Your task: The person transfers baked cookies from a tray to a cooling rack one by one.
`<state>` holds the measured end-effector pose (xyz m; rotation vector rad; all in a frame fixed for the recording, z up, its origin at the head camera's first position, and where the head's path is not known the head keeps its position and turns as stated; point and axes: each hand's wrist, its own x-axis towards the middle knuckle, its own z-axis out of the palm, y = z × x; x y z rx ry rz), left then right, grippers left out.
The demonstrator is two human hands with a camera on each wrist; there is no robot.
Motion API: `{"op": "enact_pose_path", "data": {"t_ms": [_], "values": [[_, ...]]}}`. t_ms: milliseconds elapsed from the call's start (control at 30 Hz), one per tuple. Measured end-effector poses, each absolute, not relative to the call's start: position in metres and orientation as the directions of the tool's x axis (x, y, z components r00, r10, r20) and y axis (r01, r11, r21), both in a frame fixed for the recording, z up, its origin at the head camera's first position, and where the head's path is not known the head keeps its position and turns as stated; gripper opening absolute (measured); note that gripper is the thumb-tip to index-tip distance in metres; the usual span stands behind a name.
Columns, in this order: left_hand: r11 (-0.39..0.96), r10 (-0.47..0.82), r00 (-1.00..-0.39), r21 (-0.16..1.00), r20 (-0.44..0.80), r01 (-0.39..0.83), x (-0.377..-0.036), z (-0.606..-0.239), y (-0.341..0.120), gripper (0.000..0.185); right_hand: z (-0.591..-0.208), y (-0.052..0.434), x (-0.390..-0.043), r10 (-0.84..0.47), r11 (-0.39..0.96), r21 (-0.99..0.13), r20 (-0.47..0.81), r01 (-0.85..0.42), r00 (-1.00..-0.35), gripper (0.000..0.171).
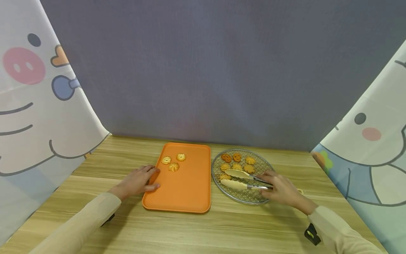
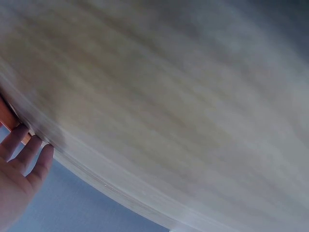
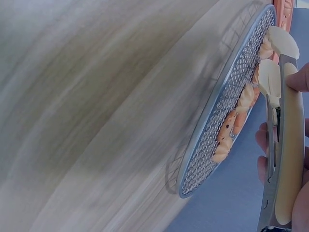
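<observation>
Likely picking golden cookies (image 1: pixel 237 166) — gentle squeeze needed.
Lower right: right hand (image 1: pixel 280 189) grips cream-tipped metal tongs (image 1: pixel 239 185); left hand (image 1: pixel 135 180), relaxed, touches orange rectangular tray (image 1: pixel 187 190).

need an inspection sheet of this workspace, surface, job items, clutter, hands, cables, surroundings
Surface: light wood-grain table.
Job's things: orange rectangular tray bearing three golden scalloped cookies; round silver mesh rack to its right, bearing several golden and brown cookies; metal tongs with cream tips, tips apart over the rack.
Clutter: nothing seen.
Hands: left hand touches the tray's left rim; right hand grips the tongs.
Cables: nothing seen.
Surroundings: plain grey-blue backdrop behind; white cartoon-printed panels at both sides.
</observation>
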<state>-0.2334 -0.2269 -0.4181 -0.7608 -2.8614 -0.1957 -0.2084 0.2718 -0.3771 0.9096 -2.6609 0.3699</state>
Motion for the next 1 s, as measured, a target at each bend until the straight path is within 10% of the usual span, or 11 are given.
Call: {"op": "enact_pose_path", "data": {"t_ms": [1000], "values": [[0.856, 0.489, -0.846, 0.071, 0.213, 0.513, -0.233, -0.418, -0.227, 0.059, -0.374, 0.22, -0.229, -0.574, 0.726, -0.128, 0.429, -0.676, -0.698, 0.045]]}}
